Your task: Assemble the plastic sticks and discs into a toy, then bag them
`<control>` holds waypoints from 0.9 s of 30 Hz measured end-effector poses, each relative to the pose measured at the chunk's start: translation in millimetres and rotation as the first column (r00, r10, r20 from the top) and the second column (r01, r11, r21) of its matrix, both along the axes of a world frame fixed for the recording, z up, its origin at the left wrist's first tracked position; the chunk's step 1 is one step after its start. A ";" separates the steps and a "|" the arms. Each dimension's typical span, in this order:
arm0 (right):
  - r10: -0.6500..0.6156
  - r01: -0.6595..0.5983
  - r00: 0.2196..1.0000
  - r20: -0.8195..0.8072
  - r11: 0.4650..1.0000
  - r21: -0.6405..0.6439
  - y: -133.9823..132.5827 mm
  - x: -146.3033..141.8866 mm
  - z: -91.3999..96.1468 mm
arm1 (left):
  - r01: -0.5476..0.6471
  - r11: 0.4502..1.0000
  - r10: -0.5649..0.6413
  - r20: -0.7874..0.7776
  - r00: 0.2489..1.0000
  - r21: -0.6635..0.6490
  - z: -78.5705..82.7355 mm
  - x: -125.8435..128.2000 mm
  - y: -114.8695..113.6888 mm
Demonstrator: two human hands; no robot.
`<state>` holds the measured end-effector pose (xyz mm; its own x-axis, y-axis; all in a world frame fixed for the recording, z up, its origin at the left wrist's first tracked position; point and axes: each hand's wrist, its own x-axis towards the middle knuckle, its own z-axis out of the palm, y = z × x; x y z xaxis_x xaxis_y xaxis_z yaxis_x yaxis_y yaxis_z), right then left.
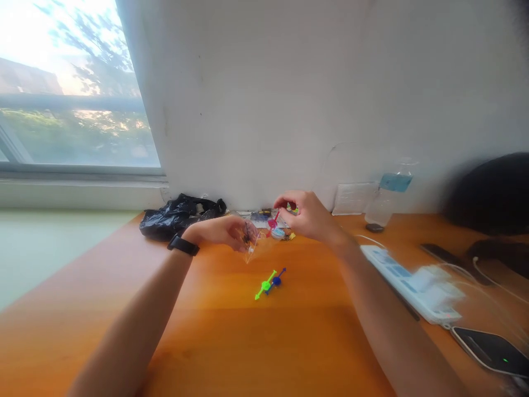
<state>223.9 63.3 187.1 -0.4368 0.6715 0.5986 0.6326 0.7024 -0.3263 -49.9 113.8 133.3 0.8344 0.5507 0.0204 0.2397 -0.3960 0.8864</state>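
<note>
My left hand [225, 230], with a black watch on its wrist, is closed on a small clear plastic bag [250, 246] above the orange table [124, 309]. Just to the right, my right hand [306, 215] pinches a small red plastic piece [273, 223] near the bag's mouth. A green piece [264, 285] and a blue piece [278, 280] lie together on the table in front of both hands. Several more small coloured pieces [278, 234] lie behind the hands, near the wall.
A crumpled black plastic bag [177, 215] lies at the back left by the window. A clear water bottle [388, 201] stands at the back right. A white power strip [413, 281] with cables, a phone [491, 350] and a dark rounded object [491, 193] fill the right side.
</note>
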 end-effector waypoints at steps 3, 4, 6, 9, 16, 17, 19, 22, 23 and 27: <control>-0.066 0.066 0.998 -0.003 0.996 0.055 0.8 -1.0 -0.9 | -0.017 0.999 0.017 0.009 1.000 0.027 0.0 0.6 -1.6; -0.067 0.066 0.998 -0.001 0.996 0.055 0.2 -1.9 -1.0 | -0.023 0.999 0.023 0.011 1.000 0.027 0.4 0.9 -2.4; -0.043 0.043 0.999 0.003 0.998 0.043 -2.2 -4.3 -0.7 | -0.027 0.999 0.027 0.017 0.999 0.026 1.9 1.7 -4.3; 0.012 -0.013 1.000 0.024 1.000 0.016 -6.0 -7.9 0.2 | -0.025 0.999 0.024 0.020 1.000 0.039 5.9 2.3 -7.3; 0.115 -0.097 0.987 -0.115 0.983 0.158 -3.3 -7.1 1.0 | -0.174 0.984 0.179 0.188 0.966 -0.040 7.4 3.2 -9.2; 0.110 -0.085 0.983 -0.149 0.983 0.164 -2.7 -6.6 0.8 | -0.216 0.973 0.229 0.265 0.937 -0.076 5.5 5.2 -8.1; 0.078 -0.048 0.974 -0.212 0.988 0.146 -2.1 -5.9 0.3 | -0.269 0.949 0.315 0.437 0.842 -0.167 0.5 11.8 -5.2; 0.038 -0.011 0.960 -0.277 0.995 0.098 -1.8 -5.7 -0.7 | -0.237 0.909 0.410 0.636 0.653 -0.343 -8.4 26.9 -1.5; 0.038 -0.017 0.958 -0.284 0.997 0.075 -1.5 -5.5 -1.0 | -0.201 0.896 0.429 0.655 0.623 -0.395 -11.2 32.5 -1.0; 0.060 -0.070 0.967 -0.248 0.997 -0.032 2.6 -3.1 -3.2 | -0.156 0.870 0.449 0.622 0.642 -0.468 -19.3 51.1 -3.6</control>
